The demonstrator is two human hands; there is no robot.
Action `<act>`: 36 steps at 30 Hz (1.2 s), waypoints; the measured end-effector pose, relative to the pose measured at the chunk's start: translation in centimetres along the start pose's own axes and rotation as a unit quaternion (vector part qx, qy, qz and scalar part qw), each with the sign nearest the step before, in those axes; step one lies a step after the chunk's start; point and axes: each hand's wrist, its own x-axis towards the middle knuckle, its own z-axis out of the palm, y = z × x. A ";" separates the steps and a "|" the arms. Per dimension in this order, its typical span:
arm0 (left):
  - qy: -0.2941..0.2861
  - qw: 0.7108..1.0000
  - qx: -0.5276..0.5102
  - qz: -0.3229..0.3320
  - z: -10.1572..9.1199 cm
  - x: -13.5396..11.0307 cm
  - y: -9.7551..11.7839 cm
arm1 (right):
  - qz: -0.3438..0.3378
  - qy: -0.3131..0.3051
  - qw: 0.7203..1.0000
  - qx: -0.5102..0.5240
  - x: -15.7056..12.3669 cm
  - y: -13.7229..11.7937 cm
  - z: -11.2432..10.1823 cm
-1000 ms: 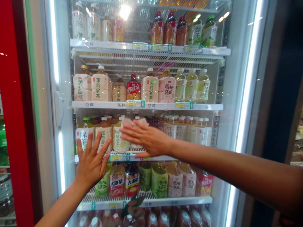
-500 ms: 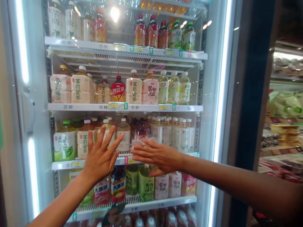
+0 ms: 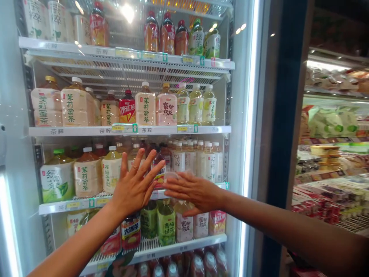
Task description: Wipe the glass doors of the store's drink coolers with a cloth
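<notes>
Both my hands lie against the glass door (image 3: 238, 115) of a drinks fridge. My left hand (image 3: 134, 189) is flat on the glass with its fingers spread, holding nothing. My right hand (image 3: 197, 191) reaches in from the right, fingers stretched leftward, and presses a thin white cloth (image 3: 172, 175) against the glass; only the cloth's upper edge shows above the fingers. The fingertips of the two hands almost meet. Behind the glass at hand height stand tea bottles (image 3: 86, 175) on a wire shelf (image 3: 72, 204).
Several lit shelves of bottled tea and juice (image 3: 144, 105) fill the fridge. A dark door frame (image 3: 284, 134) runs down its right side. Beyond it, open store shelves (image 3: 331, 123) hold packaged goods.
Both hands have slid to the right across the glass and drawn closer together. My right hand dropped a little. The view turned right, losing the red cabinet and revealing the store shelves.
</notes>
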 end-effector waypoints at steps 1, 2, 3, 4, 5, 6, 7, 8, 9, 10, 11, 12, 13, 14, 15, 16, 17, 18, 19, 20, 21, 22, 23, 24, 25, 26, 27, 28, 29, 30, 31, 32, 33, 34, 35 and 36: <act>-0.002 1.000 -0.001 0.005 0.2 0.2 0.2 | 0.032 0.007 0.999 -0.009 -0.6 1.4 -0.7; -0.003 1.000 -0.002 0.009 0.3 0.4 0.5 | 0.082 0.023 0.996 -0.023 -1.1 3.1 -1.6; -0.003 1.000 -0.001 0.013 0.5 0.7 0.8 | 0.143 0.048 0.988 -0.041 -1.5 4.8 -2.4; -0.002 1.000 -0.001 0.015 0.7 1.0 1.1 | 0.206 0.076 0.974 -0.058 -1.9 6.2 -3.2; -0.003 1.000 -0.001 0.017 0.8 1.3 1.5 | 0.263 0.105 0.956 -0.072 -2.2 7.1 -3.6; -0.005 1.000 -0.003 0.020 1.0 1.6 2.0 | 0.308 0.128 0.939 -0.081 -2.4 7.2 -3.6; -0.008 1.000 -0.005 0.022 1.1 1.9 2.6 | 0.333 0.139 0.929 -0.083 -2.7 6.6 -3.2; -0.012 1.000 -0.008 0.025 1.3 2.1 3.2 | 0.336 0.137 0.929 -0.078 -3.0 5.2 -2.4; -0.016 0.999 -0.011 0.029 1.4 2.3 3.9 | 0.317 0.126 0.937 -0.070 -3.5 3.2 -1.2; -0.020 0.999 -0.013 0.031 1.6 2.4 4.7 | 0.280 0.107 0.952 -0.057 -4.2 0.9 0.1; -0.023 0.999 -0.014 0.034 1.7 2.5 5.4 | 0.235 0.089 0.967 -0.046 -5.0 -1.5 1.5; -0.026 0.999 -0.015 0.036 1.9 2.5 6.2 | 0.190 0.078 0.978 -0.036 -5.9 -3.6 2.7; -0.030 0.999 -0.015 0.038 2.1 2.5 7.0 | 0.154 0.062 0.986 -0.023 -6.9 -5.1 3.6; -0.035 0.999 -0.013 0.039 2.3 2.4 7.8 | 0.129 0.053 0.990 -0.013 -7.9 -5.9 4.1; -0.043 0.998 -0.011 0.041 2.5 2.3 8.6 | 0.121 0.048 0.992 -0.005 -8.8 -6.0 4.1; -0.052 0.998 -0.008 0.043 2.7 2.2 9.4 | 0.131 0.048 0.990 -0.003 -9.5 -5.4 3.8; -0.062 0.997 -0.004 0.044 3.0 2.1 10.1 | 0.161 0.056 0.985 -0.007 -10.0 -4.2 3.2; -0.071 0.996 0.000 0.045 3.3 2.1 10.8 | 0.204 0.071 0.976 -0.016 -10.2 -2.8 2.5; -0.079 0.996 0.004 0.044 3.5 2.0 11.5 | 0.254 0.090 0.963 -0.025 -10.2 -1.4 1.8; -0.086 0.995 0.008 0.043 3.7 1.8 12.0 | 0.303 0.112 0.946 -0.032 -10.0 -0.5 1.3; -0.092 0.995 0.012 0.040 3.9 1.7 12.5 | 0.346 0.132 0.928 -0.035 -9.7 -0.1 1.2; -0.097 0.994 0.015 0.037 3.9 1.4 12.9 | 0.378 0.151 0.913 -0.032 -9.4 -0.6 1.5; -0.103 0.994 0.017 0.034 3.9 1.0 13.2 | 0.399 0.163 0.902 -0.026 -9.3 -1.8 2.2; -0.109 0.993 0.019 0.032 3.8 0.4 13.4 | 0.408 0.171 0.897 -0.019 -9.3 -3.7 3.3; -0.115 0.993 0.020 0.031 3.6 -0.2 13.5 | 0.410 0.173 0.896 -0.013 -9.4 -6.0 4.7; -0.122 0.992 0.021 0.030 3.3 -1.0 13.5 | 0.404 0.168 0.899 -0.007 -9.7 -8.5 6.1; -0.128 0.991 0.022 0.031 3.0 -1.8 13.4 | 0.389 0.166 0.906 -0.006 -10.0 -10.8 7.5; -0.134 0.990 0.022 0.032 2.6 -2.6 13.2 | 0.385 0.162 0.909 -0.010 -10.1 -12.6 8.6; -0.139 0.990 0.023 0.032 2.3 -3.4 13.0 | 0.381 0.161 0.910 -0.014 -10.1 -13.8 9.2; -0.141 0.989 0.023 0.032 2.0 -4.1 12.7 | 0.382 0.161 0.910 -0.019 -9.8 -14.1 9.4; -0.141 0.989 0.023 0.030 1.7 -4.6 12.4 | 0.388 0.161 0.907 -0.023 -9.2 -13.5 9.1; -0.140 0.989 0.023 0.028 1.5 -5.0 12.1 | 0.398 0.164 0.902 -0.026 -8.4 -12.4 8.5; -0.139 0.990 0.023 0.024 1.3 -5.3 11.8 | 0.408 0.167 0.897 -0.025 -7.3 -10.9 7.6; -0.138 0.990 0.023 0.019 1.1 -5.5 11.5 | 0.419 0.171 0.891 -0.022 -6.3 -9.3 6.8; -0.137 0.990 0.022 0.015 1.0 -5.7 11.2 | 0.432 0.176 0.885 -0.018 -5.3 -8.1 6.0; -0.137 0.990 0.021 0.009 0.9 -6.1 10.9 | 0.445 0.180 0.877 -0.014 -4.5 -7.4 5.6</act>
